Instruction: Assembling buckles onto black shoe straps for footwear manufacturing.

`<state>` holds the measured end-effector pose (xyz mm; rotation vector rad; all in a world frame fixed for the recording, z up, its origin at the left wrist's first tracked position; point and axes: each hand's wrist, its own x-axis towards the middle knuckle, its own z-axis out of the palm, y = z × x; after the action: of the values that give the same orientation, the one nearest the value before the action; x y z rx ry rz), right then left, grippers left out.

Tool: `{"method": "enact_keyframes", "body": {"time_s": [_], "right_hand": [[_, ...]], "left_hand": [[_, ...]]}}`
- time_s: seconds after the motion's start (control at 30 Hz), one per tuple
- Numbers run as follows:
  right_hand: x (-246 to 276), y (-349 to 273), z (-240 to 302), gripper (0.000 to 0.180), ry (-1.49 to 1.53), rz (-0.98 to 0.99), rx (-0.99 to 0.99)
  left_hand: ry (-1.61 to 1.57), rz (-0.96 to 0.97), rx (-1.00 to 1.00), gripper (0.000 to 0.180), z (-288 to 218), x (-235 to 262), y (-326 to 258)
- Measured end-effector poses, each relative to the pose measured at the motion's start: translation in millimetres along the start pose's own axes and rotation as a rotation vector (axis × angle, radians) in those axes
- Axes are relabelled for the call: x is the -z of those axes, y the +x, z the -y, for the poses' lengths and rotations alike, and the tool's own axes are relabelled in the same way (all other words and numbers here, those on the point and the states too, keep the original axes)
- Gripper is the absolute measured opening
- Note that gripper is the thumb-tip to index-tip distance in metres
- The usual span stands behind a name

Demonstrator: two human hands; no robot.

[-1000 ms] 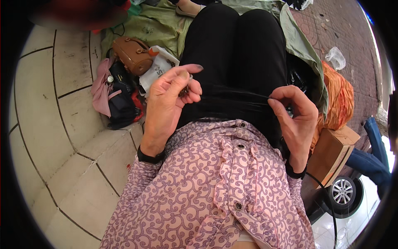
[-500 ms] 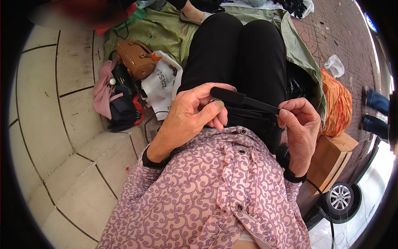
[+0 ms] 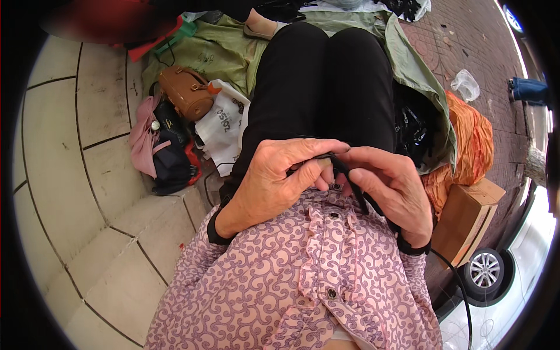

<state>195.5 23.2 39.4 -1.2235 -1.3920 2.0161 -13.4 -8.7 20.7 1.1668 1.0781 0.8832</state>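
My left hand (image 3: 279,178) and my right hand (image 3: 396,189) meet in front of my waist, fingertips nearly touching. Between them is a narrow black strap (image 3: 341,165), bent over, with its end hanging down below the fingers. The left thumb and fingers pinch one part of it. On the right, the fingers curl over the strap with the thumb close beside it. Much of the strap is hidden by the fingers, and its exact kind is not clear. My black-trousered legs (image 3: 321,87) lie beyond the hands.
To the left, a brown handbag (image 3: 185,93), a pink cloth (image 3: 143,137) and a white bag (image 3: 223,123) lie by tiled steps. Green sheeting (image 3: 417,76) spreads beyond and right of my legs. An orange sack (image 3: 471,131) and a cardboard box (image 3: 466,216) stand at right.
My right hand has moved left to meet the left hand. The strap, stretched out between the hands before, is now bent over, its wide part no longer showing.
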Motion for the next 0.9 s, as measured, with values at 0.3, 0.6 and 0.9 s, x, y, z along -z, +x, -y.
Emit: {"method": "enact_keyframes", "body": {"time_s": [0.3,0.6,0.9], "right_hand": [[-14,7,-19,0.033,0.444,-0.144,0.125],[-12,11,-14,0.013,0.519,-0.208,0.314],[-7,4,-16,0.013,0.357,-0.34,0.123]], "left_hand": [[-0.188,-0.14,0.172,0.026,8,-3,-2],[-0.458,-0.005,0.215,0.034,14,0,3],[-0.41,-0.04,0.188,0.04,8,3,8]]}}
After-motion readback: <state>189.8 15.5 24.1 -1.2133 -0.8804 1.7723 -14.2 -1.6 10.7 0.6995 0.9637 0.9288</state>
